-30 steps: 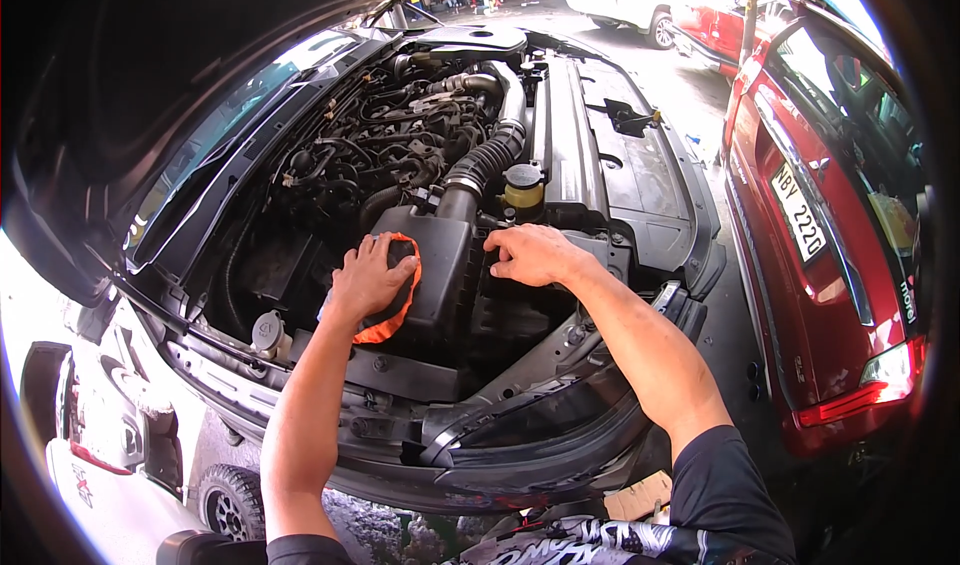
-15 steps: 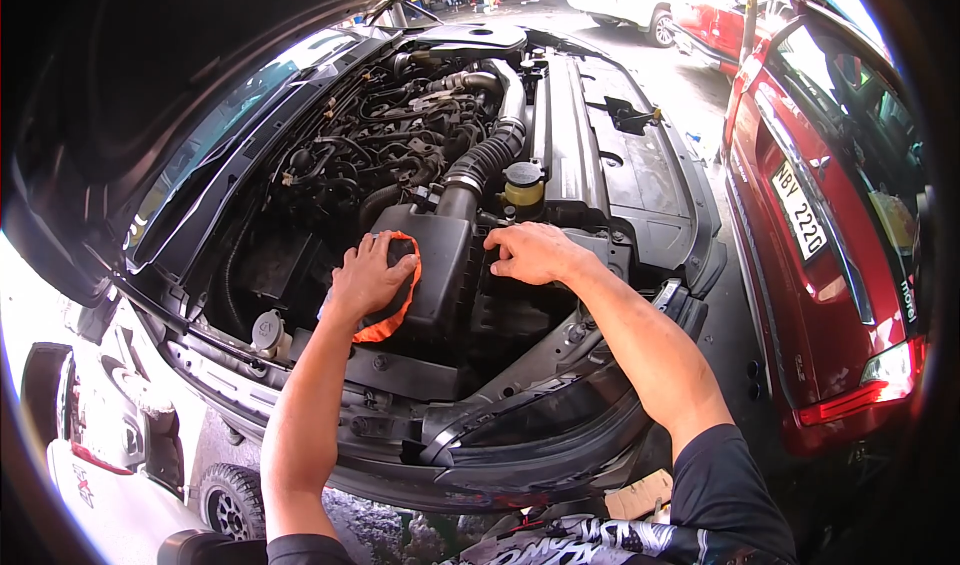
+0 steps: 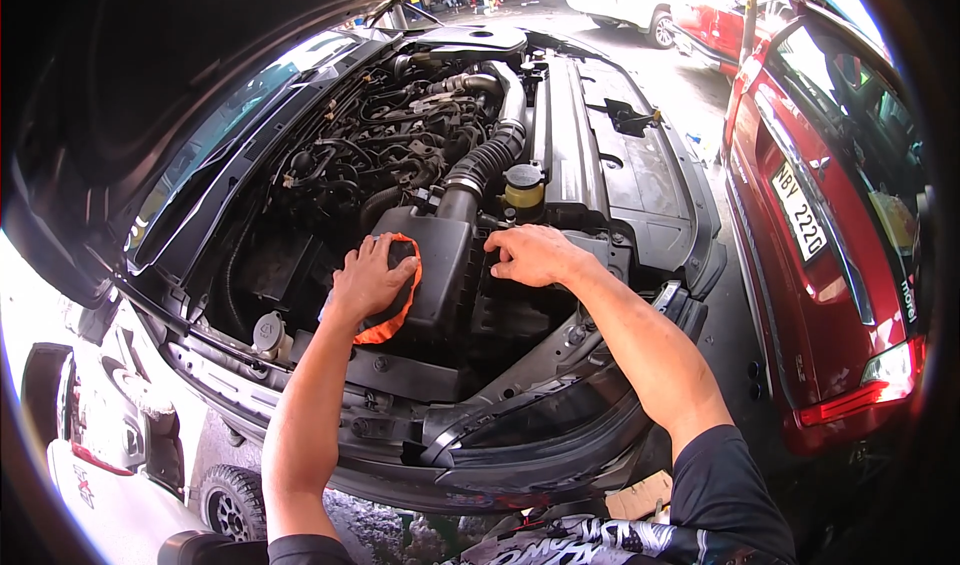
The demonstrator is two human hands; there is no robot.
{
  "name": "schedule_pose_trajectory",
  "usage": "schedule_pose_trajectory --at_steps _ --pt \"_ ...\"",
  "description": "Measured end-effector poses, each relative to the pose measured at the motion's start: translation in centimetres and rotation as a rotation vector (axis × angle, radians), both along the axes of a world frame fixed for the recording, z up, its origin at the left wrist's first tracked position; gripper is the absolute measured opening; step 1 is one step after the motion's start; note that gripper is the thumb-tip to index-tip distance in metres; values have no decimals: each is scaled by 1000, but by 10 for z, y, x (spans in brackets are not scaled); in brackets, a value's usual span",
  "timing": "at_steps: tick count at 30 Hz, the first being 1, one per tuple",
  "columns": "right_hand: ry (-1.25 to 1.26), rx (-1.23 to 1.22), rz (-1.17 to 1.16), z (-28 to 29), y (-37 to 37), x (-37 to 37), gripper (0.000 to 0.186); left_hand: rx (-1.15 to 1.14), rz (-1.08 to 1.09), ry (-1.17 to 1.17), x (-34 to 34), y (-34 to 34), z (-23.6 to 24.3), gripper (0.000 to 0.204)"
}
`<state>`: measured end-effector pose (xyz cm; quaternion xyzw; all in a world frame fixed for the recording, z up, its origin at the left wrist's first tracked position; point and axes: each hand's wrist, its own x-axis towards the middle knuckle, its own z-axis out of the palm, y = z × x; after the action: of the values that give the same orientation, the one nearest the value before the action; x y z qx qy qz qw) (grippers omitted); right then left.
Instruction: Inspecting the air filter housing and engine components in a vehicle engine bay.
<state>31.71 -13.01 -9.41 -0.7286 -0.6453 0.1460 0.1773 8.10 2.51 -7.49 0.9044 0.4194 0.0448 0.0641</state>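
My left hand (image 3: 372,277) is closed over a dark cloth-like piece with an orange edge (image 3: 408,310). This piece lies on the left part of the black air filter box (image 3: 440,265), partly covered by my palm. To the right, my right hand (image 3: 535,255) hovers at or touches the box's right edge. Its index finger is bent and its thumb stands apart from it, with nothing seen between them; the other fingers are hidden. A ribbed black intake hose (image 3: 485,160) joins the box at its far end.
A yellowish reservoir with a black cap (image 3: 523,187) stands just beyond my right hand. A grey-capped filler (image 3: 268,333) sits at the left front. The raised hood (image 3: 130,85) hangs over the left side. A red car (image 3: 800,235) is parked close on the right.
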Motion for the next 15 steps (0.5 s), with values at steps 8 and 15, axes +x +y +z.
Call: schedule_pose_trajectory --at_steps 8,15 --pt "-7 3 9 0 0 0 43 8 14 3 0 1 -2 74" --pt "-7 -1 17 0 1 0 43 17 4 -11 0 3 -5 72"
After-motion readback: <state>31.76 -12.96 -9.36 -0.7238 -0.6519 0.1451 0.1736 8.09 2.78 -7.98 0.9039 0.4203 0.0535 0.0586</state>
